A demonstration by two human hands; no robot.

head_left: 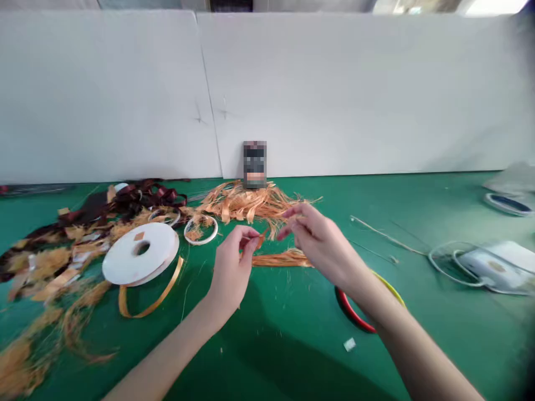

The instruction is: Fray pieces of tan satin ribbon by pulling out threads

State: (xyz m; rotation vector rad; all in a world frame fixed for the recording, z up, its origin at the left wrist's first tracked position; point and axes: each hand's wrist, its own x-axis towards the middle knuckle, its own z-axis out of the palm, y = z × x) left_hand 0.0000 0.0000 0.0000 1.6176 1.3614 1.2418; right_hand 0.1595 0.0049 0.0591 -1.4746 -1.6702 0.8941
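Observation:
My left hand (233, 268) pinches a short orange raffia strand (259, 241) between its fingertips. My right hand (317, 243) hangs close by with curled fingers, just above a flat orange raffia bundle (280, 259) whose end passes beneath the palm. I cannot tell whether this hand holds any fibres. Behind both hands lies a loose heap of orange raffia (246, 203). A white ribbon spool (140, 253) lies to the left of my left hand, trailing a gold ribbon (150, 298).
A green tabletop (276, 362) meets a white partition (334, 89). A small wire hoop (201, 229), dark red ribbon (146, 195) and frayed orange fibres (42, 267) lie left. A red-and-yellow hoop (355, 309), a thin stick (388, 236) and a white object (493, 267) lie right.

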